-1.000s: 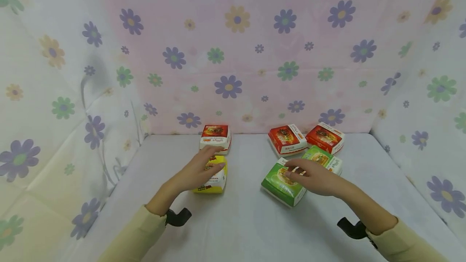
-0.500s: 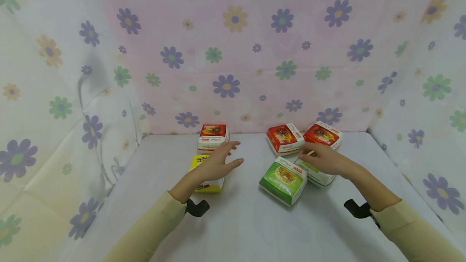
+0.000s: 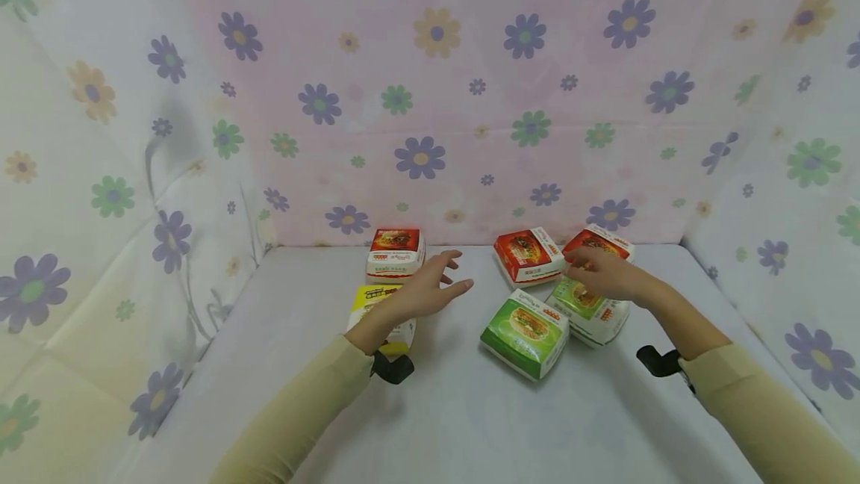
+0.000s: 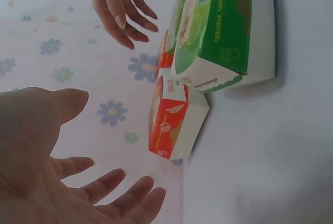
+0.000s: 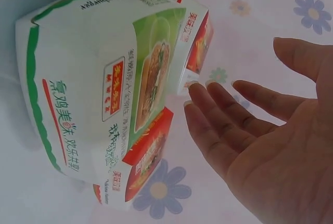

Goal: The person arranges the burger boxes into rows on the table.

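Observation:
My left hand hovers with spread fingers just right of a yellow burger box, its wrist overlapping that box in the head view. In the left wrist view the left palm holds nothing. My right hand, fingers relaxed and holding nothing, is over the rear green burger box and the right red burger box. The right wrist view shows the right hand's fingers apart from the green box's printed side. A second green burger box lies nearer the middle.
Another red burger box stands behind the green ones, close to the right red one. A red and white burger box sits behind the yellow one. Flower-printed cloth walls the white table at the back and sides.
My left hand has moved right, from over the yellow box to beside it. My right hand has moved away from the front green box, back and right towards the rear boxes. The boxes stay put.

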The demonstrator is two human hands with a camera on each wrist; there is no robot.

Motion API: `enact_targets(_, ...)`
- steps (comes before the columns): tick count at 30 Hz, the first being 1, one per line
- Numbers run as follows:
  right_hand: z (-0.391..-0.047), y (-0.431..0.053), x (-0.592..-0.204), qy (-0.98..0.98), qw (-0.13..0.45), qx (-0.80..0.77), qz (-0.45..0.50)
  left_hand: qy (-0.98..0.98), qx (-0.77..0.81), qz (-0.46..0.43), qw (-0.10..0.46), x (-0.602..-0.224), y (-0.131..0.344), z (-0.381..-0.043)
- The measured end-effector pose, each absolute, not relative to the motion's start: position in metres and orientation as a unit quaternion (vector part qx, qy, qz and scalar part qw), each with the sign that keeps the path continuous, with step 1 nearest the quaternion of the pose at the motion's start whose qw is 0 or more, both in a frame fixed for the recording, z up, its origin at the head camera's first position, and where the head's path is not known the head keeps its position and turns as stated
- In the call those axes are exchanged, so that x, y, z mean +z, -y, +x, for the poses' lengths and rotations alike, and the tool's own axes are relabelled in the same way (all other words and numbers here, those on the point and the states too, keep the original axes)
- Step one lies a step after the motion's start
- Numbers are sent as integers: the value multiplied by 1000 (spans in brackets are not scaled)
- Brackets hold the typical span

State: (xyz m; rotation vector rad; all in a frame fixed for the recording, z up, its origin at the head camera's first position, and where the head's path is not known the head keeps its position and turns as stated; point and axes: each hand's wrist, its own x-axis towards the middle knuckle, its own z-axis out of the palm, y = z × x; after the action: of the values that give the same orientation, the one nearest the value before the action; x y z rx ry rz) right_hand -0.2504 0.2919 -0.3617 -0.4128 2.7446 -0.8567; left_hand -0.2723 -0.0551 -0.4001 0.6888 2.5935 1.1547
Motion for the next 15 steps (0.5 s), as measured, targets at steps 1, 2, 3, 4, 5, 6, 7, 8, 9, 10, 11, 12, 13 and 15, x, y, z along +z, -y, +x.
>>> enact_targets(1,-252,-292,-361,-938,116,-293,-143,-882,395,231,111,-400,52,-273)
enact_targets(2,-254,-293,-361,-939,112,-293,-145,-881,399,227,114,-399,49,-275)
enact_targets(3,-257,-292,-361,-940,105,-288,-148,-879,405,223,117,-399,46,-276)
enact_targets(4,-259,-292,-361,-942,99,-284,-150,-877,411,217,120,-400,42,-278)
enact_targets(5,-262,-292,-361,-943,97,-283,-147,-875,418,212,123,-400,39,-279)
enact_targets(6,-265,-292,-361,-944,95,-282,-146,-873,423,207,127,-401,35,-282)
enact_targets(7,-268,-291,-361,-945,92,-281,-144,-871,429,201,131,-403,32,-284)
enact_targets(8,-271,-291,-361,-945,90,-280,-142,-868,436,195,137,-404,28,-286)
enact_targets(9,-275,-291,-361,-946,89,-280,-140,-866,440,189,142,-405,25,-289)
enact_targets(10,-279,-291,-360,-946,88,-281,-138,-865,445,184,146,-406,21,-291)
enact_targets(11,-283,-291,-360,-946,87,-281,-135,-863,449,178,149,-408,18,-294)
enact_targets(12,-286,-291,-360,-946,87,-282,-135,-862,452,171,152,-408,14,-296)
enact_targets(13,-291,-292,-361,-946,88,-283,-133,-861,456,164,155,-409,11,-298)
enact_targets(15,-299,-293,-363,-946,92,-285,-127,-858,465,148,160,-411,5,-303)
